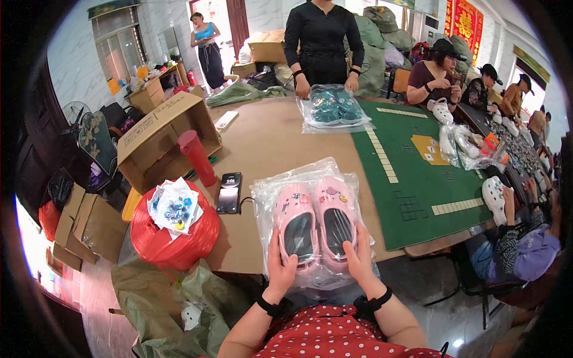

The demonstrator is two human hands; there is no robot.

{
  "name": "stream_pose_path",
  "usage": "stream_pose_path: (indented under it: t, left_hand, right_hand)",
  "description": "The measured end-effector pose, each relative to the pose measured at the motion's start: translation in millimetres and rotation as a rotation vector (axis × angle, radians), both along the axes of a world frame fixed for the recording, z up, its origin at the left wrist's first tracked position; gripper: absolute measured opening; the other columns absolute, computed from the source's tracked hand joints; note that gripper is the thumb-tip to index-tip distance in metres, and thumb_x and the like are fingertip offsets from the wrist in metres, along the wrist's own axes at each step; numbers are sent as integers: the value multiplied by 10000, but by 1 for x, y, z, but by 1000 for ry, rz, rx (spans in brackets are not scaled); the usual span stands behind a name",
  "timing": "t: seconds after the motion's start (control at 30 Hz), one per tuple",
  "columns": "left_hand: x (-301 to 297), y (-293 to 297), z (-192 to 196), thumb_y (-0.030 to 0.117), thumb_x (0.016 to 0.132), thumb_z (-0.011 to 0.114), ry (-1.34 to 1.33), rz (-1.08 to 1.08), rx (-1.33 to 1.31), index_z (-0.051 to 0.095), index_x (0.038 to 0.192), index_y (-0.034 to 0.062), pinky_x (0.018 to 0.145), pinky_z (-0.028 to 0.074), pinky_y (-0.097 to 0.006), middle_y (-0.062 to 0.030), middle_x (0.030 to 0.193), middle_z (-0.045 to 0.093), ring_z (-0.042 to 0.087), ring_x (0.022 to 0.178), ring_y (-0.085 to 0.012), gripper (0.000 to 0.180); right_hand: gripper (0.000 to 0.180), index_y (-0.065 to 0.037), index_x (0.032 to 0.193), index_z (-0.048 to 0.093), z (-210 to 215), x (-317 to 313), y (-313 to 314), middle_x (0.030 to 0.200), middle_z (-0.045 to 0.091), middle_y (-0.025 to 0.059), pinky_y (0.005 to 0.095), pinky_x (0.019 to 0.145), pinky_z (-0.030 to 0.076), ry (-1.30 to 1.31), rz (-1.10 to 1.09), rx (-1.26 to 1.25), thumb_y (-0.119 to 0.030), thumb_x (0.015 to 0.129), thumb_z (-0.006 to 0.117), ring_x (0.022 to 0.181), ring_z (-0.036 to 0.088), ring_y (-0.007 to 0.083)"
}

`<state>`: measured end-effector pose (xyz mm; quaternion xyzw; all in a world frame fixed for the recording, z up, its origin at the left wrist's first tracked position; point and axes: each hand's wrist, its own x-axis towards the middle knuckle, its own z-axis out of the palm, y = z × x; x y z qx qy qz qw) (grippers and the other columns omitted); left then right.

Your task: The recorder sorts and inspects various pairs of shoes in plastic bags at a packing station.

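Note:
A pair of pink clogs (304, 206) with colourful charms lies side by side, toes pointing away from me, at the table's near edge. Clear plastic bags (265, 197) spread under and around them; whether the clogs are fully inside one I cannot tell. My left hand (280, 265) grips the left clog's outer side near the heel, thumb over its rim. On the other side, my right hand (360, 259) holds the right clog the same way, its thumb at the opening. My fingers under the shoes are hidden.
Left of the clogs are a phone (229, 193), a red cylinder (197, 158), a red twine roll (173, 232) bearing charms on paper, and an open carton (170, 140). Opposite, a person handles bagged green clogs (335, 107). A green mat (418, 173) lies right; people sit beyond.

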<state>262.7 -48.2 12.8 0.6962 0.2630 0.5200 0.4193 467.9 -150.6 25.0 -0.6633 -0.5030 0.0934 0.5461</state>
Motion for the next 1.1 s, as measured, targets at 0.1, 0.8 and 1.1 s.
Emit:
stream_pose_path:
  t: [0.1,0.8,1.1]
  left_hand:
    - [-1,1,0,155,827,601,-9,-5,-21,255,1477,-59,1143,247,-391,-211,1500,343,340,1389,-324,767]
    - [-10,38,13,288,794,739,271,-132,-434,373,1372,-118,1024,409,-382,-247,1348,454,500,1213,-323,796]
    - [-17,23,32,141,800,643,88,-271,-552,268,1478,-61,1066,346,-356,-195,1421,394,433,1282,-260,801]
  right_hand:
    - [673,65,1430,304,0,1,2,1424,367,257,441,1119,252,31,-5,2,-270,923,591,1313,369,385]
    - [896,75,1470,252,8,26,14,1430,423,214,348,1049,378,587,67,-244,-386,850,704,1272,457,274]
    - [853,106,1412,359,-11,30,14,1400,470,252,347,1063,371,442,133,-100,-391,827,732,1288,474,290]
